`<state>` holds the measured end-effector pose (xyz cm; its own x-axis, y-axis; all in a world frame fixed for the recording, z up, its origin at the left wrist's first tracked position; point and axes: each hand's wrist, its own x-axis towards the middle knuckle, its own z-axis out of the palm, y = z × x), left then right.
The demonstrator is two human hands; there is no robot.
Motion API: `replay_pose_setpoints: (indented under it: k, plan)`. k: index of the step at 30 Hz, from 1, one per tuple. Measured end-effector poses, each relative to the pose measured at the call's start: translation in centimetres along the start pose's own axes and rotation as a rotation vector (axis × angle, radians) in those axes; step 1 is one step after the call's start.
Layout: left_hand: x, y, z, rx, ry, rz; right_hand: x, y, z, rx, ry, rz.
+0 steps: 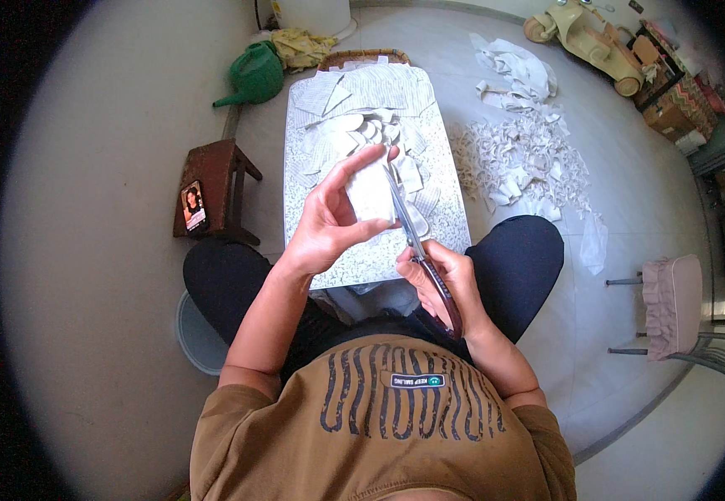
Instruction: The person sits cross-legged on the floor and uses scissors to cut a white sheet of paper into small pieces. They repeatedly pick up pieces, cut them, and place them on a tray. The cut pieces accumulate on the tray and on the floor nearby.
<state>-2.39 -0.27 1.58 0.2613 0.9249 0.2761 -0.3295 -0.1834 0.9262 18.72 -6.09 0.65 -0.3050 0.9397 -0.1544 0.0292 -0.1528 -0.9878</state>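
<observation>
Between the thumb and fingers of my left hand [331, 222] is a white fabric piece [370, 193], held up over the table. My right hand [453, 282] grips a pair of scissors [407, 222] with dark reddish handles. The blades point up and away from me, alongside the right edge of the fabric. Whether they touch it I cannot tell. Beyond my left hand, several rounded white fabric pieces [371, 129] lie in a loose pile. Wider striped white cloth pieces [378, 87] are spread at the far end of the speckled table [337, 266].
A heap of white fabric scraps [525, 153] covers the floor to the right. At the left, a smartphone [193, 206] leans on a wooden stool [212, 166]. A green watering can [256, 74] and a wicker basket [362, 57] are farther off; a chair [675, 307] stands right.
</observation>
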Motion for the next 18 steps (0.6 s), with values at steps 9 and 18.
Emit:
replay_pose_setpoints:
  k: [9,18]
  plan:
    - [-0.2,0.5,-0.3,0.032,-0.044,-0.08,0.3,0.6,-0.7,-0.032,-0.023,0.019]
    - [-0.1,1.3,-0.6,0.016,-0.134,-0.08,0.5,-0.2,-0.8,0.012,-0.056,0.046]
